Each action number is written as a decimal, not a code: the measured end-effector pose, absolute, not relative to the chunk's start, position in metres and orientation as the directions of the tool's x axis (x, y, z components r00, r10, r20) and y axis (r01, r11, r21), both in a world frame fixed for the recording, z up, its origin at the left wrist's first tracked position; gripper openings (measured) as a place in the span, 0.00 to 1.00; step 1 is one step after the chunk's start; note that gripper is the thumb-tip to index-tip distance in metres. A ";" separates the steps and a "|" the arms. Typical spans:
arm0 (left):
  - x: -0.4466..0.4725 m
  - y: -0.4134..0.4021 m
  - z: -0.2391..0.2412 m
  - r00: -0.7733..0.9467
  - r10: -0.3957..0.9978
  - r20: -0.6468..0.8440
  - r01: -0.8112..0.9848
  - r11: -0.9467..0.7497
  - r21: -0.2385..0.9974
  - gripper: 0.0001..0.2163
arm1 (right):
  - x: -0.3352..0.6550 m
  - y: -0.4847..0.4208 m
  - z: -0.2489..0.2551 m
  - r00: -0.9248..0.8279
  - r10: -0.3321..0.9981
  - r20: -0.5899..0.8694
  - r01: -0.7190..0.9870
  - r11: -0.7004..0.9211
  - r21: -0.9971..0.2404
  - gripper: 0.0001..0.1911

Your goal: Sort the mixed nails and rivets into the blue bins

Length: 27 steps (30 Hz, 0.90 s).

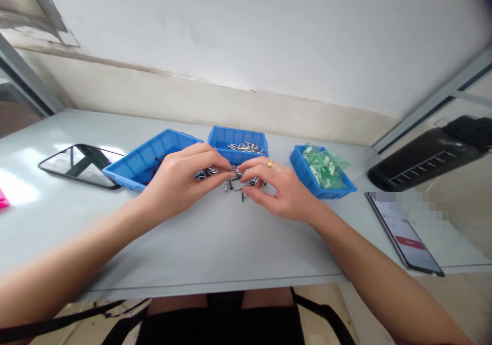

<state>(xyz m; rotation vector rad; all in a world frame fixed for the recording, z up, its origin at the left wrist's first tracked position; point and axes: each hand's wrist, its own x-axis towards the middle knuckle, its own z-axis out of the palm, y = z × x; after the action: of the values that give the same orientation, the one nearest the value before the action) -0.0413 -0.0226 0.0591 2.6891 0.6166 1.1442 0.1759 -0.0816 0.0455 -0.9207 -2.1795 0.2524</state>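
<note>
My left hand (187, 177) is over a loose pile of small metal screws (243, 196) on the table, thumb and fingertips brought together in a pinch. Whatever lies between those tips is too small to make out. Close beside it, my right hand (282, 187), with a gold ring on one finger, reaches into the same pile. Its fingers are bent and its thumb stands apart from them. Some screws are silver and some dark; both hands partly cover the pile.
Behind my left hand stands a blue bin (134, 163) with dark screws; a second blue bin (219, 139) holds silver ones. Green plastic packets (325, 168) fill a third bin (336, 193). A black-framed mirror (96, 173), a phone (403, 237) and a dark bottle (423, 155) flank them.
</note>
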 end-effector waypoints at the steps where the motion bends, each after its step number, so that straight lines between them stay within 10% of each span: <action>1: -0.041 -0.023 0.060 0.622 0.441 0.646 0.314 -0.897 0.311 0.01 | 0.176 -0.082 0.046 -0.484 0.675 0.557 0.515 0.734 -0.442 0.06; 11: -0.040 -0.025 0.061 0.636 0.534 0.557 0.491 -0.837 0.242 0.12 | 0.182 -0.078 0.048 -0.304 0.776 0.552 0.619 0.601 -0.505 0.05; 18: -0.038 -0.019 0.042 0.867 0.419 0.268 0.414 -0.907 0.078 0.11 | 0.187 -0.066 0.038 -0.104 0.889 0.445 0.727 0.374 -0.576 0.37; 27: -0.036 -0.020 0.029 0.894 0.398 0.205 0.412 -0.911 -0.029 0.13 | 0.182 -0.073 0.042 -0.314 0.890 0.330 0.855 0.416 -0.310 0.11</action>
<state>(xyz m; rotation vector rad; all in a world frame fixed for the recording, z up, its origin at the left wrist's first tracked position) -0.0356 -0.0203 0.0286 3.1270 0.6687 0.3138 0.1822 -0.0732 0.0417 -1.4827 -2.2276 0.1061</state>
